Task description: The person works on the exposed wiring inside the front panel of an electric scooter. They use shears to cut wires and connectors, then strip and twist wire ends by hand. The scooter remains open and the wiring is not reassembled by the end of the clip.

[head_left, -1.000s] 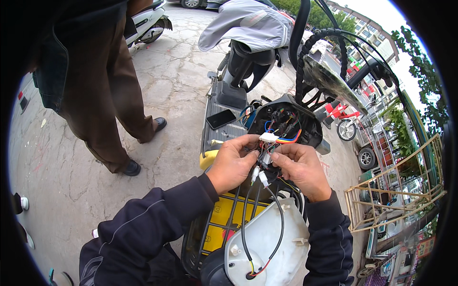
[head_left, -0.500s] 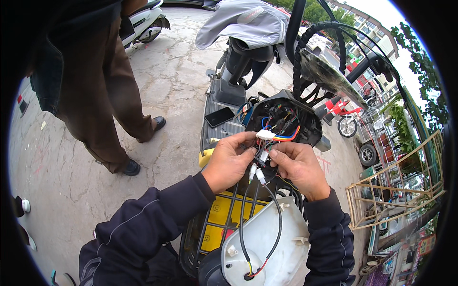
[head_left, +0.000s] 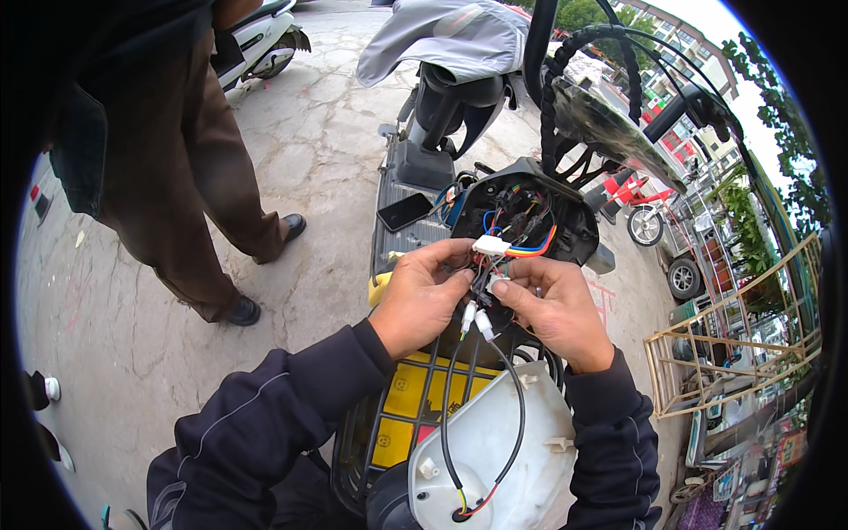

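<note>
Wires (head_left: 481, 291) below the white connector (head_left: 491, 245) are pinched by both hands, left (head_left: 422, 296) and right (head_left: 555, 306); pins could be bent by tugging.

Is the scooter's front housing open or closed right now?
Open: the black housing shows bare coloured wires inside, and the white cover panel hangs below the hands.

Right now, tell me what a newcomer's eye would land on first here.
At centre, the left hand and right hand pinch a bundle of coloured wires with a white connector, in front of the scooter's opened black headlight housing. Below them hangs a white panel with black cables running up to the hands. At upper left a bystander in brown trousers stands on the cracked pavement.
</note>
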{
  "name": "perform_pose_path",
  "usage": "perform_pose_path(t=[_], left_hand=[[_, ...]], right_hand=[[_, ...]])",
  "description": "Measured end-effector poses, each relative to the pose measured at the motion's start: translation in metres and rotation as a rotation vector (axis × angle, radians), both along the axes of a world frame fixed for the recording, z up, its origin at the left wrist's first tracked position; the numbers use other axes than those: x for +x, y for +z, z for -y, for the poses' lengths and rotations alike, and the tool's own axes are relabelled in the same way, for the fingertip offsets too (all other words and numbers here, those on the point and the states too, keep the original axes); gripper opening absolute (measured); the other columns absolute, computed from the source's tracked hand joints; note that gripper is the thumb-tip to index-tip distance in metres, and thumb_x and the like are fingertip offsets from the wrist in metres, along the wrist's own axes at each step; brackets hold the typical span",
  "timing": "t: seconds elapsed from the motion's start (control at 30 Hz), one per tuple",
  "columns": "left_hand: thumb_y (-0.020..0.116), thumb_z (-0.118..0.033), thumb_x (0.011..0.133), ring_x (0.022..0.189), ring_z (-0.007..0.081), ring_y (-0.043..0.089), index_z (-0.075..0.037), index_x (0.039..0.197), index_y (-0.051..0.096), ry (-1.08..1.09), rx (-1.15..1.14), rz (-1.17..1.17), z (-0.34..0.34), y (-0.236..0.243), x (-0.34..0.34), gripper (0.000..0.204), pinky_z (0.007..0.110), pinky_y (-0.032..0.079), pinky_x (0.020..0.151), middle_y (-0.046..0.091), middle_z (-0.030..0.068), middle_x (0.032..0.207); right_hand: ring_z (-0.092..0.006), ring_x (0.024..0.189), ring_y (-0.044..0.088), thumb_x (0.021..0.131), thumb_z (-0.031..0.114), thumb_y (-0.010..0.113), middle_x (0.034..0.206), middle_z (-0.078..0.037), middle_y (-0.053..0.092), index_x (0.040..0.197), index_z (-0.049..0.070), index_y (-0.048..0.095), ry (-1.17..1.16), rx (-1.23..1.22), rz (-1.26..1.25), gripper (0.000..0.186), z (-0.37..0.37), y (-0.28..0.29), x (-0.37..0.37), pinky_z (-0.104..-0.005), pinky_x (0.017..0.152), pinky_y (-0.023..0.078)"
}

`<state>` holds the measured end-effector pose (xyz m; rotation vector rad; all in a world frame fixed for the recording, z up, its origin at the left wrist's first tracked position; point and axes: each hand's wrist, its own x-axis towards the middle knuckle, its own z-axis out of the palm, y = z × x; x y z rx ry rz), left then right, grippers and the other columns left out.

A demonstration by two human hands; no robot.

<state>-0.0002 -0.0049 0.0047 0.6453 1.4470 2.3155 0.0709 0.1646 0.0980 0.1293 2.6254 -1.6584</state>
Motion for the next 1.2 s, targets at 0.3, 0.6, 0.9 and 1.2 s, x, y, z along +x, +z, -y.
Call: perform_pose_path(t=[0.3,0.6,0.9,1.2], left_hand=[[0.063,0.001,0.1,0.098,0.0103,0.066,0.002,0.133,0.064,-0.014,-0.04,0.021,0.002,0.003,0.0,0.034,0.027,0.056,0.086,0.073,0.0067,0.113],[0.062,0.002,0.1,0.098,0.0106,0.069,0.002,0.131,0.065,-0.015,-0.008,0.044,0.0,0.0,-0.001,0.031,0.026,0.058,0.085,0.074,0.0081,0.114],[0.059,0.004,0.1,0.101,0.0108,0.069,0.003,0.132,0.065,-0.038,0.022,0.032,-0.002,-0.004,-0.003,0.032,0.027,0.058,0.082,0.074,0.0086,0.117],[0.058,0.007,0.099,0.114,0.0161,0.067,0.007,0.133,0.062,-0.03,0.013,0.004,-0.003,-0.004,-0.004,0.034,0.031,0.056,0.098,0.072,0.0125,0.123]], right_hand=[[-0.0046,0.069,0.061,0.094,0.008,0.073,0.083,-0.004,0.072,0.11,-0.007,0.073,-0.081,0.018,-0.022,0.022,-0.001,0.008,0.005,-0.0214,0.059,0.047],[-0.0034,0.061,0.054,0.096,0.013,0.072,0.079,-0.001,0.067,0.103,-0.005,0.072,-0.055,0.07,-0.029,0.019,0.006,0.003,0.001,-0.0201,0.054,0.04],[-0.0027,0.063,0.053,0.097,0.013,0.074,0.077,0.002,0.065,0.107,-0.006,0.073,-0.08,0.074,0.014,0.022,0.009,0.0,-0.001,-0.0203,0.056,0.042],[-0.0028,0.062,0.053,0.098,0.015,0.074,0.078,0.002,0.065,0.109,-0.006,0.072,-0.065,0.035,0.015,0.023,0.006,-0.004,-0.001,-0.0202,0.055,0.041]])
